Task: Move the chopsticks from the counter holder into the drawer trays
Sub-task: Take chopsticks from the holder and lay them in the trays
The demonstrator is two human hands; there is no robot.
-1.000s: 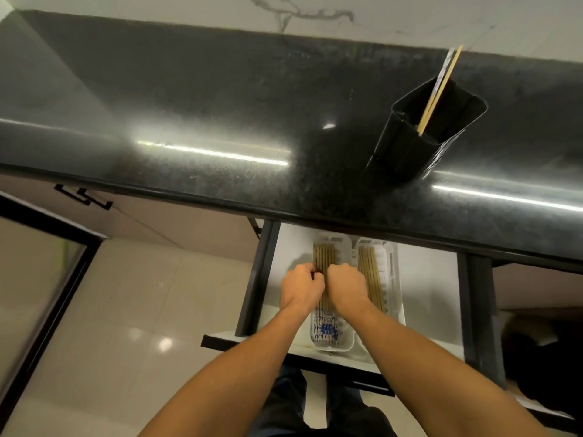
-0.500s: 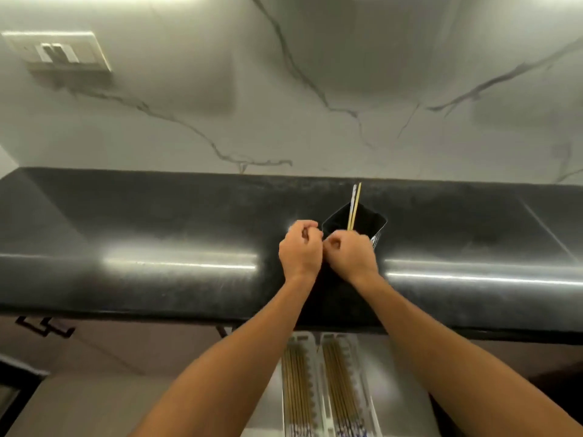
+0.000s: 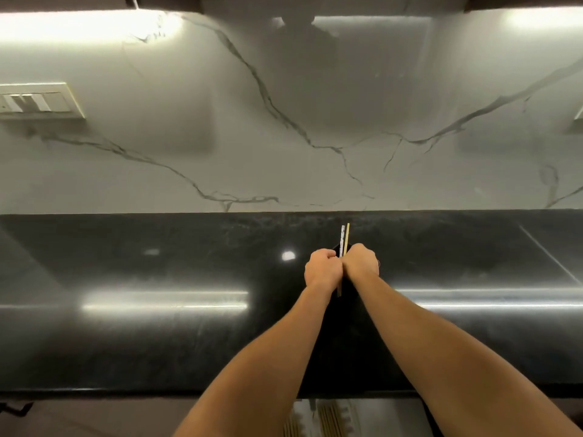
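Note:
Two chopsticks (image 3: 344, 239), one pale and patterned, one bamboo-coloured, stand upright between my fists on the black counter (image 3: 157, 335). My left hand (image 3: 322, 270) and my right hand (image 3: 362, 261) press together, both closed around the pair. A lower chopstick end shows between my wrists. The black holder (image 3: 336, 249) is almost wholly hidden behind my hands, with only a dark corner showing. At the bottom edge, the white drawer trays (image 3: 350, 416) hold several bamboo chopsticks (image 3: 329, 421).
A marble backsplash (image 3: 284, 121) rises behind the counter, with a switch plate (image 3: 38, 100) at the left. The counter's front edge (image 3: 126, 392) overhangs the open drawer. Bright reflections streak the glossy counter surface.
My hands left the drawer tray, rose to the holder on the counter and closed around the last two chopsticks. The view tilted up, so the drawer slid almost out of sight.

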